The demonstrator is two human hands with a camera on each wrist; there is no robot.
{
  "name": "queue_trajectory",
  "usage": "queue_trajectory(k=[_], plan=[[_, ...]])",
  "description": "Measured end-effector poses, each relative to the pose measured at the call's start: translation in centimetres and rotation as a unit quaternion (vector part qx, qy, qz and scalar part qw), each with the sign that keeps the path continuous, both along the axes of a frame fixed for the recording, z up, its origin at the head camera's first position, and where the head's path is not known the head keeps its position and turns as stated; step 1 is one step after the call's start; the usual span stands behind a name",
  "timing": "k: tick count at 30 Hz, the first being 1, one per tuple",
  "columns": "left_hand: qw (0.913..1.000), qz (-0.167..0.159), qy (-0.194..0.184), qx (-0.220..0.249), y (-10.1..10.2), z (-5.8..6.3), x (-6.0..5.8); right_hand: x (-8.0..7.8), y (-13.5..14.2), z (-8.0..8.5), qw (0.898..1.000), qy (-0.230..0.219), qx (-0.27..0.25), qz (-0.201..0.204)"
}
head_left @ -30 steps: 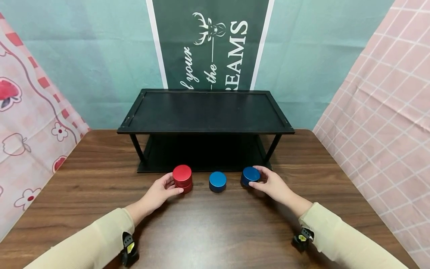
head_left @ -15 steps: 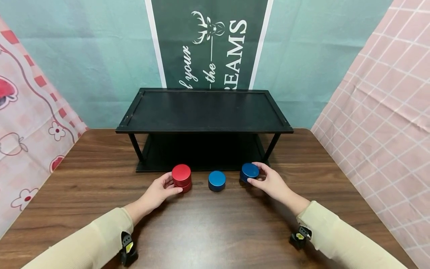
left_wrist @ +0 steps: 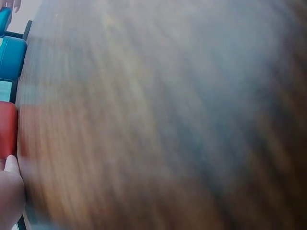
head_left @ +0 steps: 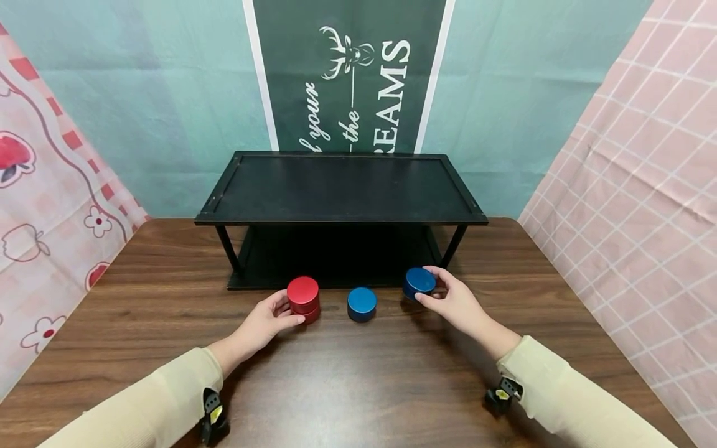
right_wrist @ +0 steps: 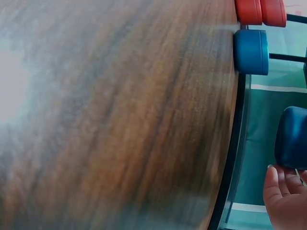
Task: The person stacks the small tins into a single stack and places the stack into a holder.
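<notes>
Two short red cylinders, like round metal tins, stand one on the other; the upper red tin (head_left: 303, 294) rests on the lower red tin (head_left: 312, 316). My left hand (head_left: 267, 320) grips around the stack's left side, its thumb at the lower tin. A blue tin (head_left: 361, 304) stands on the table to the right of the stack. My right hand (head_left: 455, 303) pinches the darker blue tin (head_left: 419, 282) between thumb and fingers. In the right wrist view, this held tin (right_wrist: 293, 136) hangs above the table, apart from the standing blue tin (right_wrist: 251, 51).
Behind the tins stands a black two-tier shelf (head_left: 342, 190), its lower board (head_left: 336, 274) near table level. The wooden table (head_left: 358, 373) extends in front of the tins. Cloths hang at the back and both sides.
My right hand has raised the darker blue tin off the table and moved it slightly away from me. My left hand and the red stack have stayed in place.
</notes>
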State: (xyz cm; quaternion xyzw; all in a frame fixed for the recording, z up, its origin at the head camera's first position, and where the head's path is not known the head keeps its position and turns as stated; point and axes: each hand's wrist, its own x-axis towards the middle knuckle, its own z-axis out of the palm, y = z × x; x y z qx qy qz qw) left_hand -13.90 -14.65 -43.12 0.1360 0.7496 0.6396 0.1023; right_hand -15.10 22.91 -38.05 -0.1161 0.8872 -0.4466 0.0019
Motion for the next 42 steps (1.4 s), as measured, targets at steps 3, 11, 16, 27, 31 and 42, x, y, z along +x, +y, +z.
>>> queue_trajectory(k=[3,11,16,27,31,42], plan=[[1.0000,0.000,0.000,-0.001,-0.1,0.0,0.1,0.1,-0.1,0.3,1.000,0.007,0.006,-0.004],[1.0000,0.000,-0.003,-0.006,0.0,0.3,0.3,0.2,-0.1,0.7,1.000,0.021,0.006,-0.006],[1.0000,-0.001,-0.004,-0.006,0.0,0.2,0.3,0.2,-0.2,0.9,1.000,0.019,-0.001,-0.001],[0.9998,0.003,-0.002,-0.019,0.0,0.3,0.2,0.1,-0.4,2.1,1.000,0.031,-0.001,0.001],[0.9997,0.000,0.008,-0.021,-0.1,0.4,0.2,-0.4,-0.5,2.6,0.999,0.046,0.008,-0.003],[0.9999,-0.001,0.006,-0.015,-0.2,0.0,0.0,-0.7,-0.9,2.6,0.999,0.039,0.011,0.001]])
